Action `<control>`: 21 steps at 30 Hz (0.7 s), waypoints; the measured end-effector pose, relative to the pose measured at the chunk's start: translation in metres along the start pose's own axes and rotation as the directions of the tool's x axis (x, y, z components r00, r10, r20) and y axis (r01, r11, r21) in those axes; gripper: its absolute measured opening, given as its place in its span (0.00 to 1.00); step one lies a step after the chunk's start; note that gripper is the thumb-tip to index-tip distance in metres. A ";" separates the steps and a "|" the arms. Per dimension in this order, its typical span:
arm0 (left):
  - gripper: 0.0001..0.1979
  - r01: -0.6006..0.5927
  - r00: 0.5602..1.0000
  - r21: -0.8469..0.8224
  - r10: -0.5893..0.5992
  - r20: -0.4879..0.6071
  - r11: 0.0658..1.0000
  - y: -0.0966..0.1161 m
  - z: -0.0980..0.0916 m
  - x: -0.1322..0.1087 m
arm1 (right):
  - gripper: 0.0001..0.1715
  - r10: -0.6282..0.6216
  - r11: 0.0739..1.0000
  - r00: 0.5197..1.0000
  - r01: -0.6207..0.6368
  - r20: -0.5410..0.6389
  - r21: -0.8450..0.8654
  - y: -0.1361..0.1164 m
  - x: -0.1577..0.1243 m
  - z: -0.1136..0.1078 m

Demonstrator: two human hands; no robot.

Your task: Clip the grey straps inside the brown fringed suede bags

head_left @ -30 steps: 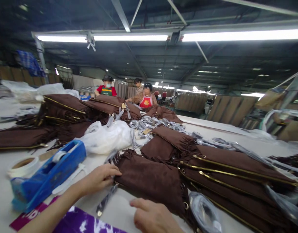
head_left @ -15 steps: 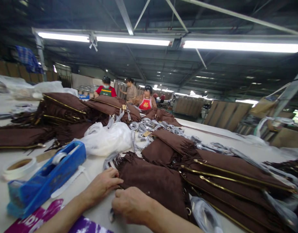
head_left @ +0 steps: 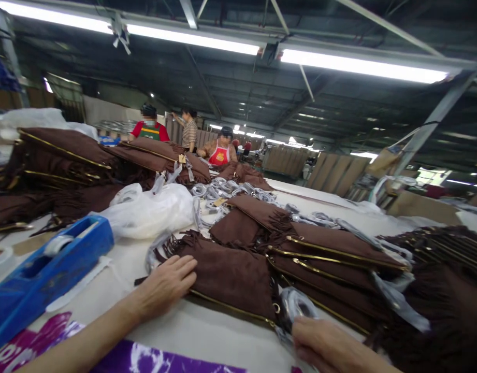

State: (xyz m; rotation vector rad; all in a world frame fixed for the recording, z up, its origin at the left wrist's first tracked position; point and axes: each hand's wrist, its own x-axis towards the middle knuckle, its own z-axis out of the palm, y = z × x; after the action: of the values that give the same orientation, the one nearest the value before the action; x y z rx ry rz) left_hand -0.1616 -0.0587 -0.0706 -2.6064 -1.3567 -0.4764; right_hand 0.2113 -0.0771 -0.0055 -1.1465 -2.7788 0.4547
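Observation:
A dark brown fringed bag [head_left: 234, 272] with a gold zip along its near edge lies flat in front of me. My left hand [head_left: 168, 285] rests on its left end, palm down, with the fingers stretched out. Beside the bag's right end is a coiled grey strap in clear plastic [head_left: 298, 303]. My right hand [head_left: 327, 344] has its fingers curled at the near side of this coil and appears to grip it; the fingertips are partly hidden.
A blue tape dispenser [head_left: 52, 269] stands on the left, near a bunched white plastic bag [head_left: 153, 210]. More brown bags [head_left: 339, 243] are stacked at the right, others [head_left: 67, 147] at the back left. Several wrapped straps lie mid-table. Co-workers [head_left: 220, 150] stand beyond the table.
My right hand has moved right, from the bag's near left corner to the wrapped strap. My left hand now lies flatter on the bag. The view has shifted right.

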 end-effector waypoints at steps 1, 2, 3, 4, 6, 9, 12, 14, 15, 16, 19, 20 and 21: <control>0.07 0.017 1.000 -0.076 -0.016 0.012 0.997 0.002 0.002 0.008 | 0.11 -0.048 0.998 0.999 0.047 0.007 0.044 -0.011 0.010 0.003; 0.08 0.068 0.997 -0.155 -0.064 0.029 0.986 0.002 0.005 0.017 | 0.10 -0.109 0.990 0.994 0.107 0.015 0.096 -0.022 0.021 0.008; 0.10 0.139 0.990 -0.222 -0.132 0.047 0.965 0.001 0.007 0.025 | 0.10 -0.180 0.973 0.984 0.177 0.012 0.145 -0.031 0.032 0.015; 0.11 0.206 0.978 -0.271 -0.197 0.060 0.940 -0.001 0.007 0.032 | 0.09 -0.240 0.954 0.971 0.237 -0.002 0.185 -0.038 0.043 0.022; 0.13 0.268 0.963 -0.329 -0.262 0.064 0.906 -0.008 0.006 0.043 | 0.08 -0.307 0.922 0.951 0.309 -0.046 0.232 -0.049 0.062 0.036; 0.14 0.263 0.964 -0.428 -0.257 0.073 0.865 -0.020 0.001 0.051 | 0.09 -0.250 0.925 0.960 0.275 -0.124 0.262 -0.054 0.083 0.050; 0.15 0.260 0.962 -0.548 -0.259 0.082 0.795 -0.027 0.001 0.052 | 0.10 -0.131 0.944 0.976 0.177 -0.173 0.279 -0.050 0.099 0.055; 0.16 0.269 0.956 -0.633 -0.279 0.087 0.726 -0.030 0.005 0.053 | 0.11 -0.065 0.957 0.978 0.118 -0.200 0.267 -0.046 0.109 0.058; 0.16 0.276 0.952 -0.670 -0.293 0.091 0.689 -0.031 0.008 0.053 | 0.11 -0.030 0.965 0.976 0.084 -0.213 0.247 -0.044 0.114 0.060; 0.16 0.284 0.947 -0.701 -0.307 0.096 0.655 -0.032 0.012 0.054 | 0.11 0.008 0.976 0.974 0.042 -0.227 0.215 -0.043 0.120 0.061; 0.16 0.302 0.935 -0.758 -0.336 0.117 0.577 -0.037 0.021 0.057 | 0.11 0.133 0.991 0.959 -0.124 -0.250 0.050 -0.044 0.136 0.067; 0.16 0.307 0.931 -0.773 -0.343 0.124 0.556 -0.038 0.023 0.057 | 0.11 0.164 0.985 0.954 -0.172 -0.249 -0.009 -0.045 0.141 0.069; 0.16 0.313 0.927 -0.784 -0.351 0.130 0.536 -0.039 0.025 0.058 | 0.11 0.183 0.978 0.952 -0.202 -0.245 -0.056 -0.046 0.145 0.070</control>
State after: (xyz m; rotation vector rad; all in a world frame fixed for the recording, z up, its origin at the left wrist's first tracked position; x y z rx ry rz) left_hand -0.1578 0.0154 -0.0739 -2.8879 -1.9922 -1.5222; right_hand 0.0633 -0.0227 -0.0610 -1.3964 -2.5111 0.2045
